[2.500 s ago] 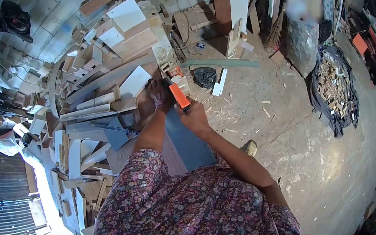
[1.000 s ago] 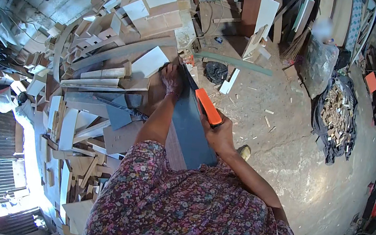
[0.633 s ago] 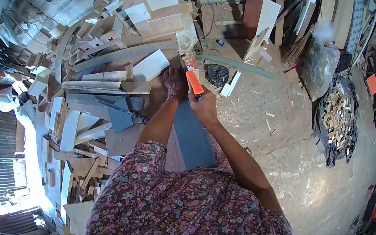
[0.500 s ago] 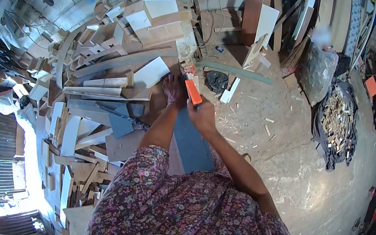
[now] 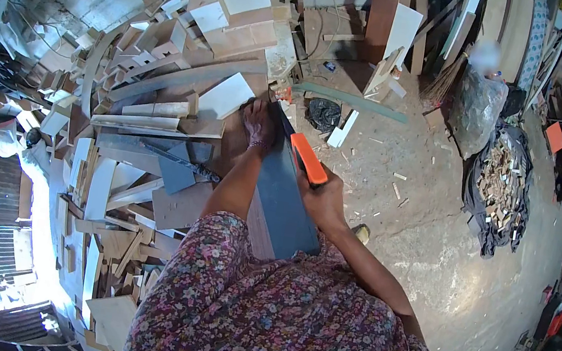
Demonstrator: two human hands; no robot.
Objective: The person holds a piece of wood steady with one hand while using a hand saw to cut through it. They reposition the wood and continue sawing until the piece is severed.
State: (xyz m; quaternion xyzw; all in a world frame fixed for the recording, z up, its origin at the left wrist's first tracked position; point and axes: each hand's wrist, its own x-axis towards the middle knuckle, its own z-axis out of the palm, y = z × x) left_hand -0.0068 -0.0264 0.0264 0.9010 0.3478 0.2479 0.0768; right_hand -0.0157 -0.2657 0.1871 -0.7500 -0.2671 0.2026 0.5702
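Note:
My right hand (image 5: 324, 202) is closed around the orange handle of a hand saw (image 5: 308, 158). The saw's dark blade points away from me, up and to the left, and reaches the far end of a long grey-blue board (image 5: 282, 208). Just left of the blade, my left hand (image 5: 258, 123) lies with fingers stretched forward, pressing on wood near the board's far end. Its fingertips are partly in shadow. A white-faced offcut (image 5: 227, 96) lies beside my left hand. The near end of the board reaches my floral clothing.
Stacked wood offcuts (image 5: 231, 43) crowd the left side. A black plastic bag (image 5: 323, 115) and a white strip (image 5: 343, 129) lie on the floor beyond the saw. At right are a clear plastic sack (image 5: 475, 113) and a dark cloth heaped with wood scraps (image 5: 501, 181).
My right hand has drawn the saw back toward me and to the right, so more of the blade shows. My left hand stays in nearly the same place.

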